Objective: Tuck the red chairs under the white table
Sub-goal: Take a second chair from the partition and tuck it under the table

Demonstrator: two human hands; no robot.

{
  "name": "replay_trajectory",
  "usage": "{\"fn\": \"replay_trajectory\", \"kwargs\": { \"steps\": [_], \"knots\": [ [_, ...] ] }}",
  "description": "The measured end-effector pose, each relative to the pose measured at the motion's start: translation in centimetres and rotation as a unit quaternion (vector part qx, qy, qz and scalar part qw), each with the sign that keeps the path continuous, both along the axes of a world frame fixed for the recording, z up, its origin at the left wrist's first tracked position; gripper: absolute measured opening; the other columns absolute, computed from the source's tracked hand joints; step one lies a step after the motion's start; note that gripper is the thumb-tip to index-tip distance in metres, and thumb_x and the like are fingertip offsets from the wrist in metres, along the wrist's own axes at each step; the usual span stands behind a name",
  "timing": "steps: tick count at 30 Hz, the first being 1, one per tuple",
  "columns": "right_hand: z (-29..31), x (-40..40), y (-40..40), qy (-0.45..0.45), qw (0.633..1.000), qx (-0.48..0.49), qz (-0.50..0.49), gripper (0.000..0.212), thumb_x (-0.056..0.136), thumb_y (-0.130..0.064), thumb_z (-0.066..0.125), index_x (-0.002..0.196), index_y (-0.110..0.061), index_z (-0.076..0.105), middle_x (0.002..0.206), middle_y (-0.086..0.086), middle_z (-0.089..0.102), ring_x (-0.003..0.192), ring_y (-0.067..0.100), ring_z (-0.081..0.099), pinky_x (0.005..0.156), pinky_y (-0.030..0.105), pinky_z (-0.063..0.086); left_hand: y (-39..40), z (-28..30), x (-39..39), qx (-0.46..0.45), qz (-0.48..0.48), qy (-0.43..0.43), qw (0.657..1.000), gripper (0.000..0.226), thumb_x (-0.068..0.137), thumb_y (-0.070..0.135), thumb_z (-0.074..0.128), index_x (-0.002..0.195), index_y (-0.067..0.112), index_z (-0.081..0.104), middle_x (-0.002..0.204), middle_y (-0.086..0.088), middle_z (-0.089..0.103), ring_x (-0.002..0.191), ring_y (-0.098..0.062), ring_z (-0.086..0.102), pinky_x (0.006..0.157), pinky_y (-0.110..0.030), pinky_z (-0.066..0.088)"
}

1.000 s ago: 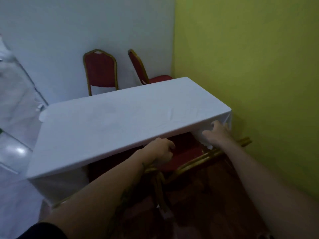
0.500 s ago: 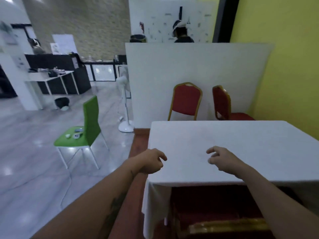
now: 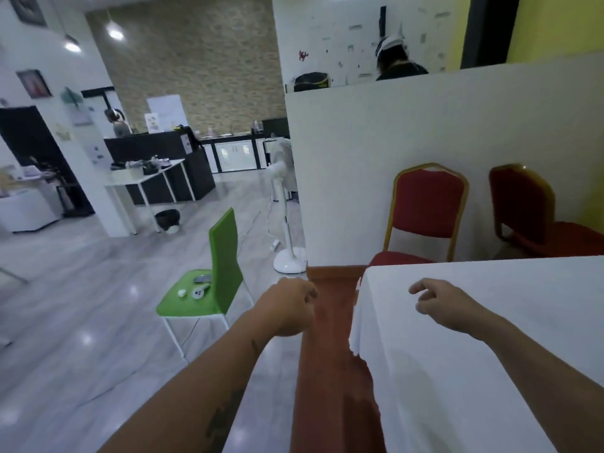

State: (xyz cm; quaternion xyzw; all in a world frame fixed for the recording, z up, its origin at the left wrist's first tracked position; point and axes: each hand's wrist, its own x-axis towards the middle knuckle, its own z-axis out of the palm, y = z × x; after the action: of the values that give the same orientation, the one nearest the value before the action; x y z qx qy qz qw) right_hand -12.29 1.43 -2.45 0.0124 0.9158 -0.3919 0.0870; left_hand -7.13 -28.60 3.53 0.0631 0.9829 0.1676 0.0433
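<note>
The white-clothed table (image 3: pixel 490 322) fills the lower right. Beyond its far edge stand two red chairs with gold frames: one (image 3: pixel 428 207) faces me, its seat partly behind the table edge, and another (image 3: pixel 523 207) is turned sideways at the right by the yellow wall. My left hand (image 3: pixel 289 307) hovers over the red carpet left of the table, fingers curled, holding nothing. My right hand (image 3: pixel 441 304) hovers over the table's left end, fingers loosely bent and apart, holding nothing.
A green chair (image 3: pixel 212 289) with small items on its seat stands on the grey floor at left. A white pedestal fan (image 3: pixel 287 207) stands by the white partition (image 3: pixel 392 142). A strip of red carpet (image 3: pixel 327 371) runs along the table's left side.
My hands let go of the near red chair, now out of view below. My view has risen and swung left along the table; both hands hang free in the air.
</note>
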Motion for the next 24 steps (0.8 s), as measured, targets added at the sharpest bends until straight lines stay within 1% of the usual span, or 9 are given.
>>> {"fn": "replay_trajectory", "kwargs": {
  "steps": [5, 8, 10, 13, 15, 18, 20, 22, 24],
  "knots": [
    [-0.4, -9.8, -3.1, -0.012, 1.000, -0.005, -0.022, 0.029, 0.097, -0.005, 0.058, 0.122, -0.018, 0.062, 0.106, 0.007, 0.064, 0.088, 0.020, 0.064, 0.065, 0.026, 0.047, -3.5, 1.1, -9.8, -0.033, -0.019, -0.026, 0.999, 0.038, 0.092, 0.020, 0.050, 0.123, 0.024, 0.071, 0.118, -0.001, 0.074, 0.103, -0.018, 0.068, 0.094, -0.034, 0.055],
    [0.4, -15.2, -4.5, -0.010, 1.000, 0.003, -0.025, 0.029, 0.097, -0.003, 0.059, 0.121, -0.018, 0.062, 0.103, 0.000, 0.062, 0.090, 0.018, 0.063, 0.064, 0.024, 0.046, -5.2, 1.4, -16.0, -0.015, -0.028, -0.027, 0.999, 0.037, 0.093, 0.018, 0.050, 0.123, 0.022, 0.071, 0.119, -0.001, 0.073, 0.105, -0.018, 0.068, 0.091, -0.028, 0.053],
    [0.8, -18.7, -5.3, -0.001, 0.999, 0.015, -0.030, 0.030, 0.096, -0.003, 0.061, 0.122, -0.018, 0.064, 0.101, -0.005, 0.061, 0.097, 0.017, 0.061, 0.068, 0.023, 0.046, -6.1, 0.9, -19.9, -0.002, -0.031, -0.032, 0.999, 0.038, 0.094, 0.018, 0.050, 0.127, 0.021, 0.069, 0.125, -0.002, 0.070, 0.111, -0.018, 0.066, 0.088, -0.022, 0.048],
    [0.9, -24.1, -6.3, -0.008, 0.999, 0.031, -0.041, 0.029, 0.093, -0.005, 0.062, 0.116, -0.023, 0.064, 0.106, -0.004, 0.063, 0.104, 0.018, 0.062, 0.083, 0.029, 0.052, -7.6, 0.1, -26.2, 0.009, -0.050, -0.036, 0.998, 0.039, 0.095, 0.019, 0.050, 0.131, 0.022, 0.067, 0.130, -0.001, 0.068, 0.115, -0.018, 0.064, 0.088, -0.019, 0.043],
    [0.8, -27.8, -6.9, -0.016, 0.998, 0.042, -0.051, 0.030, 0.092, -0.005, 0.060, 0.116, -0.024, 0.063, 0.103, -0.007, 0.061, 0.101, 0.016, 0.062, 0.080, 0.028, 0.052, -8.7, -0.3, -31.1, 0.027, -0.062, -0.028, 0.997, 0.038, 0.096, 0.018, 0.050, 0.128, 0.022, 0.069, 0.126, -0.001, 0.070, 0.111, -0.018, 0.065, 0.089, -0.020, 0.045],
    [0.6, -33.1, -7.7, -0.022, 0.995, 0.051, -0.078, 0.031, 0.093, -0.006, 0.058, 0.120, -0.022, 0.062, 0.101, -0.009, 0.057, 0.103, 0.017, 0.061, 0.075, 0.025, 0.047, -10.3, -0.8, -38.0, 0.061, -0.076, -0.018, 0.995, 0.032, 0.096, 0.020, 0.052, 0.121, 0.023, 0.072, 0.118, 0.000, 0.073, 0.099, -0.015, 0.068, 0.084, -0.022, 0.050],
    [0.7, -36.3, -8.0, -0.032, 0.993, 0.054, -0.095, 0.032, 0.094, -0.008, 0.058, 0.122, -0.022, 0.062, 0.108, -0.005, 0.059, 0.104, 0.016, 0.061, 0.069, 0.022, 0.046, -11.1, -0.8, -42.5, 0.080, -0.087, -0.019, 0.993, 0.033, 0.095, 0.021, 0.052, 0.120, 0.025, 0.072, 0.115, 0.000, 0.073, 0.094, -0.013, 0.069, 0.081, -0.022, 0.052],
    [1.2, -39.0, -8.5, -0.042, 0.991, 0.050, -0.119, 0.031, 0.095, -0.009, 0.058, 0.122, -0.025, 0.060, 0.116, -0.001, 0.060, 0.101, 0.016, 0.063, 0.067, 0.021, 0.048, -11.7, -0.6, -47.0, 0.083, -0.107, -0.021, 0.991, 0.033, 0.094, 0.021, 0.052, 0.120, 0.027, 0.071, 0.115, 0.000, 0.072, 0.094, -0.013, 0.069, 0.081, -0.022, 0.050],
    [1.7, -41.6, -8.5, -0.048, 0.987, 0.045, -0.149, 0.032, 0.097, -0.009, 0.057, 0.124, -0.026, 0.059, 0.113, -0.002, 0.060, 0.094, 0.015, 0.066, 0.066, 0.023, 0.051, -11.6, -0.2, -51.3, 0.101, -0.122, -0.021, 0.987, 0.032, 0.095, 0.020, 0.053, 0.119, 0.027, 0.072, 0.114, -0.001, 0.072, 0.091, -0.013, 0.069, 0.079, -0.022, 0.051]
  ]
}}
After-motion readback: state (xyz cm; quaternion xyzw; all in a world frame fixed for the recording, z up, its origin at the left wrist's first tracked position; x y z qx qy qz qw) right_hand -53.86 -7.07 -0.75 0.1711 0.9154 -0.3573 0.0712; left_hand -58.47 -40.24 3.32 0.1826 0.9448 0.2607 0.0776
